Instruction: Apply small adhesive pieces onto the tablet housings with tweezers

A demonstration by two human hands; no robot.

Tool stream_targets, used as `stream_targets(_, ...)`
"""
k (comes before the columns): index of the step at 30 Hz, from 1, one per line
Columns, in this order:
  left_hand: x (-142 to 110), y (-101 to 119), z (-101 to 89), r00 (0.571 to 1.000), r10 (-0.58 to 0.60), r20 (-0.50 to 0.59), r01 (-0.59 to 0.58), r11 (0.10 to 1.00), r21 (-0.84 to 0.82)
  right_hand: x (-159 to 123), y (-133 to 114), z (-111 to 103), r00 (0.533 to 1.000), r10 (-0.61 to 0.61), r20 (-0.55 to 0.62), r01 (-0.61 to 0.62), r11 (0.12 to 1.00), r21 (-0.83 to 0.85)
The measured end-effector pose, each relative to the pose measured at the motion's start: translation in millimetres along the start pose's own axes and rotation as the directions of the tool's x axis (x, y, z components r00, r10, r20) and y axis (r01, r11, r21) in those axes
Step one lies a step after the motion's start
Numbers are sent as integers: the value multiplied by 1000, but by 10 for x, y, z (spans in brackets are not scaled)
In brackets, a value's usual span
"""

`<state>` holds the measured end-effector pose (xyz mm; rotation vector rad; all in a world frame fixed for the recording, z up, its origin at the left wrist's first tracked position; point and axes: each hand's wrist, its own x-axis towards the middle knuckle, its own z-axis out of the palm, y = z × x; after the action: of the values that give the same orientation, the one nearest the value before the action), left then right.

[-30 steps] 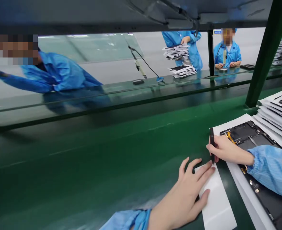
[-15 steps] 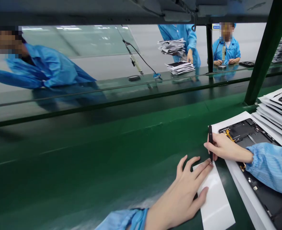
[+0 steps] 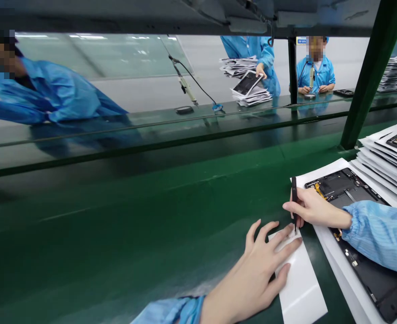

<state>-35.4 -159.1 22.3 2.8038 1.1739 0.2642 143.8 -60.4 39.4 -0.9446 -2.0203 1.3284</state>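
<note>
My left hand (image 3: 259,274) lies with fingers spread, its fingertips pressing on the upper end of a glossy white strip of backing paper (image 3: 302,288). Pinched in my right hand (image 3: 311,207) are slim black tweezers (image 3: 294,193), held upright with their tip down at the strip's top edge, between my left fingertips. Whether anything sits at the tip is too small to tell. Beneath my right forearm is an opened black tablet housing (image 3: 367,265) with orange flex cables, lying on white sheets (image 3: 329,247).
A stack of white sheets and housings (image 3: 383,162) stands at the right, by a green post (image 3: 370,81). The green bench (image 3: 151,225) extends left. Across it, co-workers in blue coats work near an electric screwdriver (image 3: 186,85) and paper piles (image 3: 252,96). A shelf (image 3: 117,18) hangs overhead.
My left index and middle fingers have parted slightly, and the tweezers' tip now shows between them. Across the bench, a co-worker's hand has lifted a dark panel from the pile.
</note>
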Motion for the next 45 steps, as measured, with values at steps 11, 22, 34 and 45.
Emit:
stream_targets(11, 39, -101, 156, 949, 106, -296, -101, 994, 31, -1032, -370, -482, 980, 69, -189, -23, 971, 238)
stream_targets(22, 574, 727, 54, 804, 457, -381, -565, 787, -248, -1938, 52, 143, 551, 226, -804, 63, 949, 310)
stream_targets(34, 600, 649, 32, 856, 449, -257, -518, 742, -426, -1905, 41, 203, 528, 269, -805, 37, 940, 338)
stream_targets(45, 617, 654, 26, 851, 459, -253, -524, 737, -426, -1923, 72, 236, 515, 273, -812, 24, 943, 332)
